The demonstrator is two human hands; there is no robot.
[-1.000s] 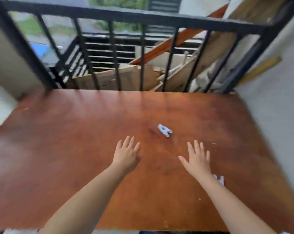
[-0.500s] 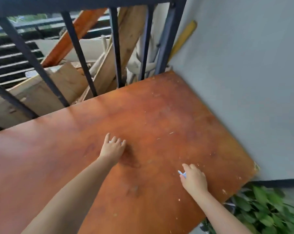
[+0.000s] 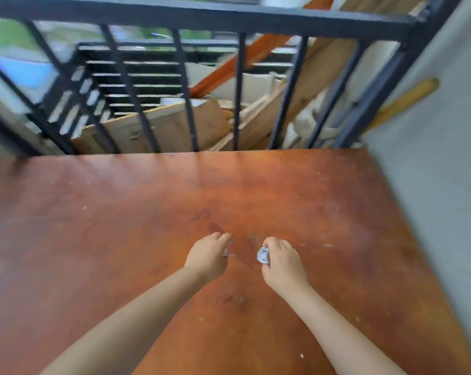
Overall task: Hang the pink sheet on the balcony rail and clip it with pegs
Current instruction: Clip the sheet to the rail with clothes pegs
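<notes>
Landmark: reddish-brown table (image 3: 120, 226). Top bare on all sides of the two hands, so passage is open to its left, right and far edges. Left hand (image 3: 207, 257) and right hand (image 3: 281, 263) sit near mid-table, close together, each closed on a pale peg; only a narrow lane between them. Far edge blocked by black balcony rail (image 3: 202, 16) with upright bars; gaps between bars narrow, planks and cardboard (image 3: 175, 125) stacked behind. Right edge runs close along grey wall (image 3: 445, 171); little room there.

Each hand, left hand (image 3: 206, 257) and right hand (image 3: 280, 262), grips a peg (pale) over the table (image 3: 93, 226).
</notes>
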